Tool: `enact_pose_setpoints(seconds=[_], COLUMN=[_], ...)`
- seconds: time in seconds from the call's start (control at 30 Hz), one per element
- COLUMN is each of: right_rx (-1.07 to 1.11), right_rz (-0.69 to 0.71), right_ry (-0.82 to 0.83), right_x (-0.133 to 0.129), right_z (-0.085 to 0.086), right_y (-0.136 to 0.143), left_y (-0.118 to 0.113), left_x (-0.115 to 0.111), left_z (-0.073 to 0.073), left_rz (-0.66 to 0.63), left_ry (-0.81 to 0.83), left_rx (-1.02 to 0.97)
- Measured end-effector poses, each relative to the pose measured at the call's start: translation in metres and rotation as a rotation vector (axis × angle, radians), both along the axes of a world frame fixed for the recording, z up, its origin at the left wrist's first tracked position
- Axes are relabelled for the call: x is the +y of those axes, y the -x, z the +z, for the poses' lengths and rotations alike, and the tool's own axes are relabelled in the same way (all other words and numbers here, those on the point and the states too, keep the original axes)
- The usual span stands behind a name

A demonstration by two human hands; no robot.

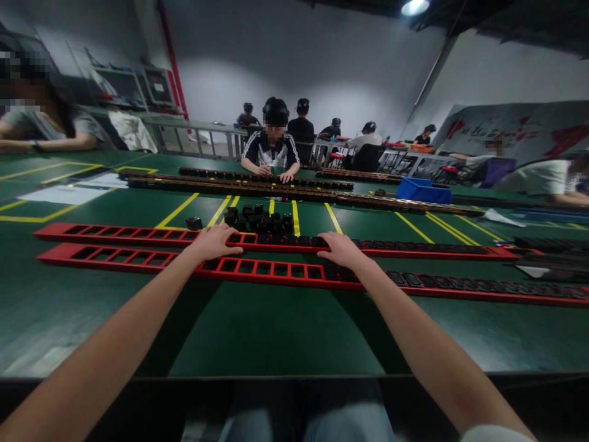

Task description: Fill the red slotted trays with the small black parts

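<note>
Two long red slotted frames lie across the green table, the far frame (133, 234) behind the near frame (276, 280). Black square parts fill the right stretches of both; the slots on the left show bare. My left hand (214, 242) rests over the far frame, thumb held away from the fingers, with nothing seen in it. On the same frame, further right, lies my right hand (340, 250), its thumb and fingers apart at the frame's edges. Loose black parts (257, 219) are heaped just beyond the far frame, between my hands.
Long dark strips (230, 183) lie across the table further back, with a blue bin (423, 190) at their right. A person (271, 147) works opposite. Papers (59, 194) lie at the left. Yellow tape lines mark the green table (267, 331). Other people sit around the room.
</note>
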State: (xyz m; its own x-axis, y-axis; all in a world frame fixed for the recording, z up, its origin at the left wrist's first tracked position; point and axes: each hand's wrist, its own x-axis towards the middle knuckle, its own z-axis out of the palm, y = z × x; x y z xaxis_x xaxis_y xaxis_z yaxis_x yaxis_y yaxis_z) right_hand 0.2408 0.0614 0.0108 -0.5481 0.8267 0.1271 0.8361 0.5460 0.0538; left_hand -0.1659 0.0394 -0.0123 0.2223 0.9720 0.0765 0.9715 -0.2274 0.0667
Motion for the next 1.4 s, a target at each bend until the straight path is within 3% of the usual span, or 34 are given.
enact_pose_setpoints(seconds=[0.93,1.17,1.4], right_rx=[0.035,0.058,0.048], right_rz=[-0.004,0.011,-0.014], right_ry=[0.010,0.016,0.023], right_x=[0.010,0.008,0.007], right_z=[-0.006,-0.005,-0.004], right_y=[-0.004,-0.006,-0.006], left_y=[0.004,0.005,0.009], left_x=[-0.005,-0.001,-0.001], left_z=[-0.001,0.003,-0.001], left_rz=[-0.053,-0.036,-0.081], left_ry=[-0.049,0.098,0.112], left_rx=[-0.057,-0.002,-0.039])
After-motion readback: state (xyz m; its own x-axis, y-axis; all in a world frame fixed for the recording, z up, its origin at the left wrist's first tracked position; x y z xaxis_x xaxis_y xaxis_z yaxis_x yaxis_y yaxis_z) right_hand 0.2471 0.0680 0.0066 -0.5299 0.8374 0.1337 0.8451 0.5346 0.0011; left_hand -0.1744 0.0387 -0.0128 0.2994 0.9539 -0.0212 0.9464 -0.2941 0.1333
